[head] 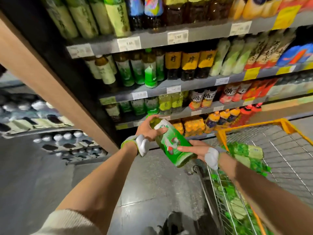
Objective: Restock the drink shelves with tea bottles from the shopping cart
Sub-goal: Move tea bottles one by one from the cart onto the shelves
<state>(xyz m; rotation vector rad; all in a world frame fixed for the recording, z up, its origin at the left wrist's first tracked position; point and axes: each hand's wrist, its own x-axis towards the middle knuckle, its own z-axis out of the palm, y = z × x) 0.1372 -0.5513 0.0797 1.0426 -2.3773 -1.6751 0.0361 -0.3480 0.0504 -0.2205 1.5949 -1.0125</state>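
The orange-rimmed wire shopping cart (254,133) holds green-labelled tea bottles (245,155). Left hand (149,129) grips the neck and right hand (196,149) the base of a tilted green-labelled plastic tea bottle (171,143); its writing is unreadable.

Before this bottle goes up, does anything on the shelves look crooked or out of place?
One green bottle on the second shelf stands forward of its row, near the shelf edge, and seems to lean slightly. Motion blur hides finer detail; nothing looks spilled.
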